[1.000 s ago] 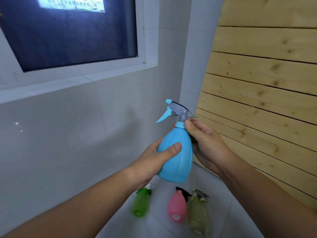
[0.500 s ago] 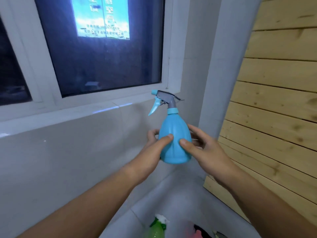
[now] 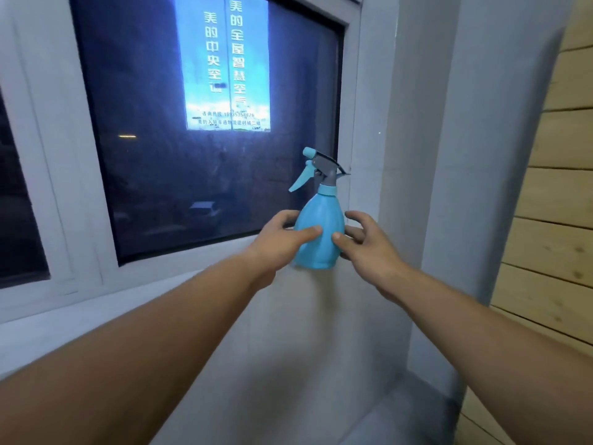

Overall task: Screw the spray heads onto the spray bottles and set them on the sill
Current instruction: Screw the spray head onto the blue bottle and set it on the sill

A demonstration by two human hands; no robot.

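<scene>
The blue spray bottle (image 3: 319, 234) stands upright at centre frame, its base at the sill (image 3: 192, 281), spray head (image 3: 316, 167) seated on the neck with the trigger pointing left. The left hand (image 3: 282, 240) wraps its side, thumb across the front, gripping it; the right hand (image 3: 362, 244) cups the other flank, fingers half spread, likely steadying so it lands square. The dark window (image 3: 205, 130) fills the frame above.

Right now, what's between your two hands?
In the head view, the blue spray bottle stands upright between the left hand and the right hand. Both hands touch its sides, with its base at the window sill.
</scene>
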